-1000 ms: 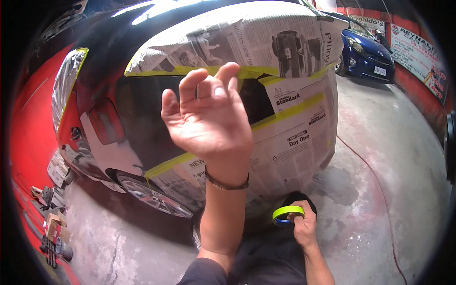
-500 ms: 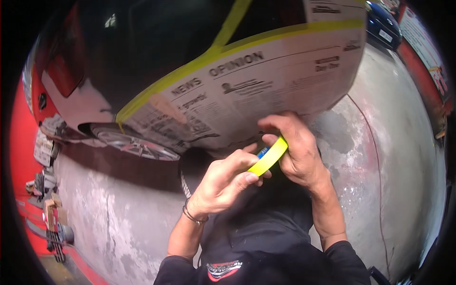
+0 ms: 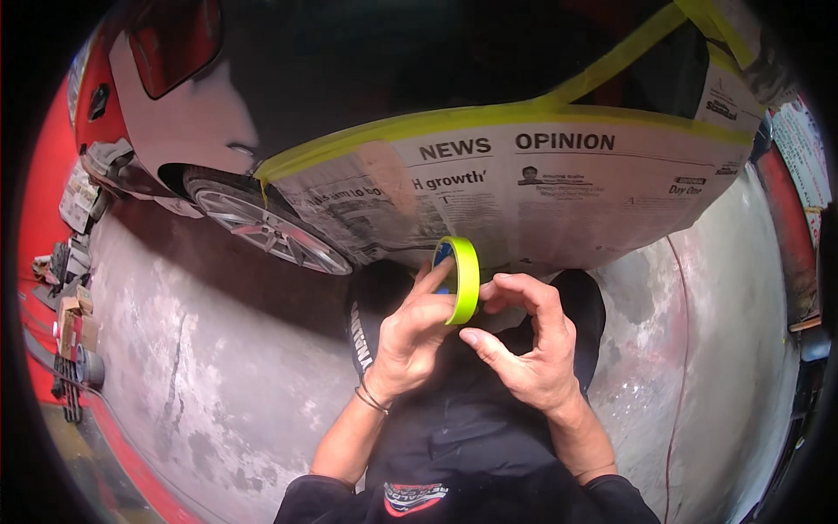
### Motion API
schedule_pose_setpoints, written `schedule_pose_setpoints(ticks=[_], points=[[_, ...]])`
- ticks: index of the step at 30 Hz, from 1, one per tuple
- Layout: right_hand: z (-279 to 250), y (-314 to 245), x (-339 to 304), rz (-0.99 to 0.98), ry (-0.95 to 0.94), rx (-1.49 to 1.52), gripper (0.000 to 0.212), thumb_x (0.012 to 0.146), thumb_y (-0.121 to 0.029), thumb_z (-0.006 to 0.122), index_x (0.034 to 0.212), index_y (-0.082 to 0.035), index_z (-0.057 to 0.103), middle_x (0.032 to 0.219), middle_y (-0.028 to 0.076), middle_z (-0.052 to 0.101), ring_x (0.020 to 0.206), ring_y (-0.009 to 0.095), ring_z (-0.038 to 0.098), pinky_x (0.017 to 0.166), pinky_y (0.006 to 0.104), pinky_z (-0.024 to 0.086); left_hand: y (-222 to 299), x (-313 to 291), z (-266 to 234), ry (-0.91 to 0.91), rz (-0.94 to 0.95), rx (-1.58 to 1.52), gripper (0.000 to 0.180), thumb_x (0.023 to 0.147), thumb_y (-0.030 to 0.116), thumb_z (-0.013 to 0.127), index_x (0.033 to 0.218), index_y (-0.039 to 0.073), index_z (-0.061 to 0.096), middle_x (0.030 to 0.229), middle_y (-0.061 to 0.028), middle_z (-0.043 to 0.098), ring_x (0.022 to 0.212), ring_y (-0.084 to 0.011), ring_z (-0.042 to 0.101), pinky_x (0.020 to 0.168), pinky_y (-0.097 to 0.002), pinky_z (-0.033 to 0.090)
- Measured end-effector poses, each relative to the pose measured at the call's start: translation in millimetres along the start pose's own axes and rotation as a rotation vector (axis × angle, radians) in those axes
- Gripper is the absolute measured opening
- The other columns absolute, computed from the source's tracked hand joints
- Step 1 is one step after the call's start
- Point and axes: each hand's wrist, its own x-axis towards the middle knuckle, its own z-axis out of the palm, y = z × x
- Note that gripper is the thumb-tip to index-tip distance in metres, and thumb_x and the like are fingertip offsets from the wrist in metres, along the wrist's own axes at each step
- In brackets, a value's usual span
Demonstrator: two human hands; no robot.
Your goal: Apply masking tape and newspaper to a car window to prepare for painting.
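My left hand grips a roll of bright yellow-green masking tape, with fingers pushed into its blue-lined core. The roll stands roughly upright in front of my lap. Just right of it is my right hand, its thumb and fingers apart and curved; nothing shows between them. Whether a fingertip touches the roll's edge, I cannot tell. Beyond both hands, newspaper sheets cover the lower side of a car, held along the top by a strip of yellow tape.
A car wheel sits left of the newspaper. Boxes and other clutter line the red wall at far left. A thin cable runs along the stained concrete floor on the right. My knees are bent close to the car.
The tape roll has turned from slanted to nearly upright and shifted left. My right hand has moved lower, its fingers now apart. The view has swung, showing the newspaper farther right.
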Motion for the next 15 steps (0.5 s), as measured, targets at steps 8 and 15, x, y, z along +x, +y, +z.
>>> schedule_pose_setpoints(ticks=[8, 15], points=[[11.6, 4.3, -6.9, 0.025, -0.111, -0.042, 0.057, 0.089, -0.003, 0.101, 0.137, -0.005, 0.071, 0.113, 0.009, 0.076, 0.096, 0.018, 0.077, 0.086, 0.0325, 0.063, -4.7, -21.1, -10.5, -0.019, 0.016, 0.206, 0.052, 0.085, -0.014, 0.072, 0.131, 0.011, 0.074, 0.127, -0.0111, 0.083, 0.154, -0.0517, 0.063, 0.137, -0.0749, 0.027], [9.2, 26.9, -41.6, 0.377, -0.278, -0.008, 0.034, 0.098, -0.002, 0.09, 0.124, 0.0, 0.069, 0.105, 0.006, 0.074, 0.092, 0.012, 0.072, 0.085, 0.0288, 0.06, 16.0, -63.7, -7.9, -0.224, -0.085, 0.526, 0.044, 0.085, 0.001, 0.081, 0.128, 0.009, 0.078, 0.111, -0.0061, 0.076, 0.124, -0.0294, 0.074, 0.139, -0.0761, 0.025]])
